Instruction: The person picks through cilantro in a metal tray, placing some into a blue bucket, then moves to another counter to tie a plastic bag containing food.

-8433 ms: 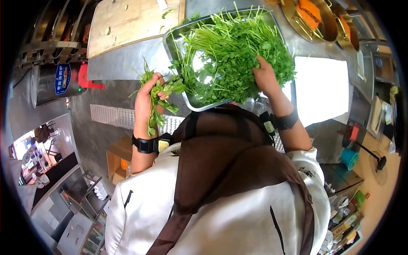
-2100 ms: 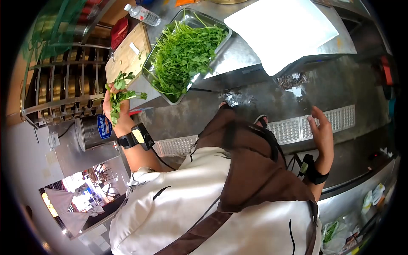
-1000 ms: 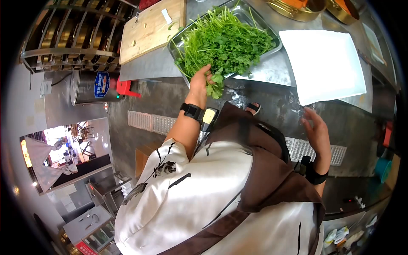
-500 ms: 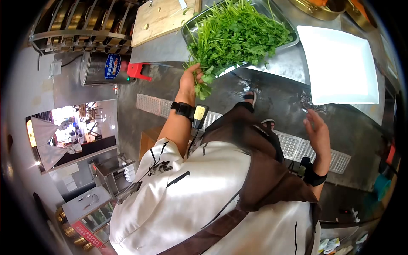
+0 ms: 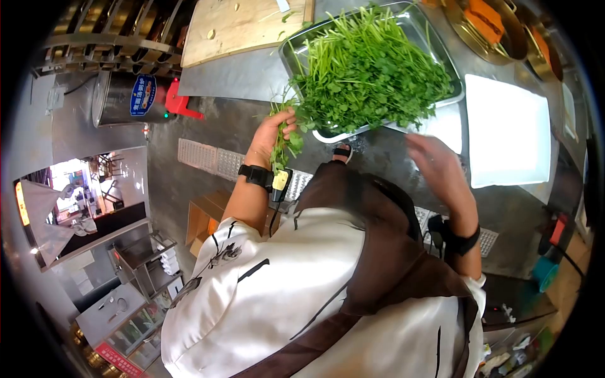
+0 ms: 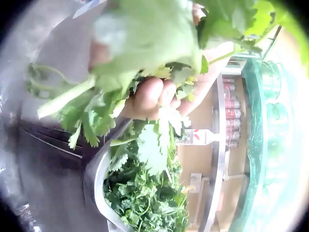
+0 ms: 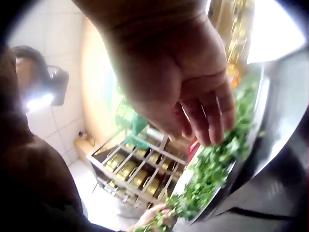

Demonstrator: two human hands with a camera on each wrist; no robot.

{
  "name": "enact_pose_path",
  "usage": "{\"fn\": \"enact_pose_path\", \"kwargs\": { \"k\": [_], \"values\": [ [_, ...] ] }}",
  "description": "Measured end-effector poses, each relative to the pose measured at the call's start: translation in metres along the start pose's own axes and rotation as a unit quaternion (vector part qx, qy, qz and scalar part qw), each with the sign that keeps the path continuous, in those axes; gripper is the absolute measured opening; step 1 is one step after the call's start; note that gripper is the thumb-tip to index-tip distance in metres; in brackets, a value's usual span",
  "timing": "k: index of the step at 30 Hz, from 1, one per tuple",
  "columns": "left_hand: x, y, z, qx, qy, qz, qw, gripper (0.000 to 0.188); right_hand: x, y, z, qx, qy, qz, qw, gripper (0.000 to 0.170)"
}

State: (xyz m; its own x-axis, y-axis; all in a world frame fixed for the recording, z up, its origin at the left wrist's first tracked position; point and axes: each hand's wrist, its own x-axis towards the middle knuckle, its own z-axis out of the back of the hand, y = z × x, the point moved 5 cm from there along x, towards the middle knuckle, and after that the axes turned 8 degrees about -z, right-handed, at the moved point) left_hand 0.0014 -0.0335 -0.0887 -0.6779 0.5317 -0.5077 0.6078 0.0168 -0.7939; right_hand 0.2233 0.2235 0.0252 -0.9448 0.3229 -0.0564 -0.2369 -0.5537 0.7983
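My left hand (image 5: 270, 135) grips a small bunch of cilantro (image 5: 288, 150) beside the front left corner of a metal tray (image 5: 435, 44). Leafy sprigs spill out on both sides of the curled fingers (image 6: 148, 94) in the left wrist view. Inside the tray lies a large heap of loose cilantro (image 5: 378, 82), stems toward the back and leaves toward the front. Slightly blurred, my right hand (image 5: 438, 167) is just in front of the tray's right side, holding nothing. Its fingers look loosely bent over the heap's edge in the right wrist view.
A wooden cutting board (image 5: 246, 31) lies left of the tray on the steel counter (image 5: 220, 82). To the right is a white square dish (image 5: 509, 132), with brass pots (image 5: 488, 31) behind it. A red-handled steel drum (image 5: 116, 97) stands at left.
The right hand, in the heap at first, later hung over the floor and has now risen toward the tray. The left hand went out left with its cilantro, then came back to the tray corner.
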Motion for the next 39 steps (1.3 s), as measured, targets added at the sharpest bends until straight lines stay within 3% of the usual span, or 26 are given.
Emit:
{"fn": "enact_pose_path", "kwargs": {
  "k": [3, 6, 8, 9, 11, 13, 15, 16, 18, 19, 21, 22, 28, 32, 37, 39],
  "values": [
    [-0.001, -0.005, 0.004, 0.023, 0.014, 0.03, 0.999, 0.012, 0.066, 0.04, -0.046, 0.045, 0.048, 0.104, 0.992, 0.023],
    [0.005, 0.0, 0.015, 0.036, 0.008, 0.054, 0.998, 0.017, 0.119, 0.048, -0.104, 0.04, 0.08, 0.139, 0.986, 0.022],
    [0.008, -0.003, 0.014, 0.021, 0.021, 0.069, 0.997, 0.018, 0.143, 0.05, -0.13, -0.054, 0.043, 0.187, 0.98, 0.019],
    [0.009, -0.005, 0.014, 0.015, 0.034, 0.081, 0.996, 0.018, 0.152, 0.05, -0.135, -0.057, 0.047, 0.182, 0.981, 0.019],
    [0.014, -0.011, 0.014, 0.016, 0.058, 0.086, 0.994, 0.021, 0.166, 0.045, -0.149, -0.207, 0.096, 0.146, 0.963, 0.017],
    [0.02, -0.017, 0.017, 0.021, 0.085, 0.089, 0.992, 0.023, 0.173, 0.043, -0.15, -0.204, 0.083, 0.151, 0.964, 0.015],
    [0.023, -0.018, 0.02, 0.021, 0.093, 0.124, 0.988, 0.024, 0.178, 0.043, -0.137, -0.087, 0.042, 0.157, 0.983, 0.012],
    [0.023, -0.021, 0.019, 0.018, 0.095, 0.125, 0.987, 0.024, 0.181, 0.044, -0.131, -0.091, 0.044, 0.156, 0.983, 0.012],
    [0.022, -0.027, 0.017, 0.048, 0.092, 0.118, 0.988, 0.025, 0.186, 0.04, -0.104, 0.02, -0.034, 0.074, 0.996, 0.014],
    [0.022, -0.026, 0.016, 0.045, 0.094, 0.118, 0.988, 0.025, 0.186, 0.038, -0.1, 0.016, -0.034, 0.074, 0.997, 0.014],
    [0.022, -0.024, 0.016, 0.043, 0.068, 0.101, 0.992, 0.025, 0.19, 0.01, -0.097, 0.161, 0.012, -0.147, 0.976, 0.013],
    [0.022, -0.022, 0.016, 0.053, 0.062, 0.096, 0.992, 0.025, 0.19, 0.008, -0.095, 0.197, 0.02, -0.165, 0.966, 0.014],
    [0.005, -0.021, 0.013, 0.027, -0.005, 0.062, 0.998, 0.025, 0.186, -0.005, -0.083, 0.333, 0.017, -0.225, 0.915, 0.019],
    [-0.008, -0.02, 0.013, 0.002, -0.038, 0.048, 0.998, 0.024, 0.189, -0.017, -0.072, 0.294, 0.015, -0.198, 0.935, 0.02],
    [-0.024, -0.02, 0.015, -0.092, -0.06, 0.018, 0.994, 0.021, 0.186, -0.018, -0.065, 0.396, 0.026, -0.242, 0.886, 0.023],
    [-0.03, -0.018, 0.018, -0.131, -0.061, 0.011, 0.989, 0.02, 0.186, -0.017, -0.062, 0.374, 0.042, -0.221, 0.9, 0.026]
  ]
}}
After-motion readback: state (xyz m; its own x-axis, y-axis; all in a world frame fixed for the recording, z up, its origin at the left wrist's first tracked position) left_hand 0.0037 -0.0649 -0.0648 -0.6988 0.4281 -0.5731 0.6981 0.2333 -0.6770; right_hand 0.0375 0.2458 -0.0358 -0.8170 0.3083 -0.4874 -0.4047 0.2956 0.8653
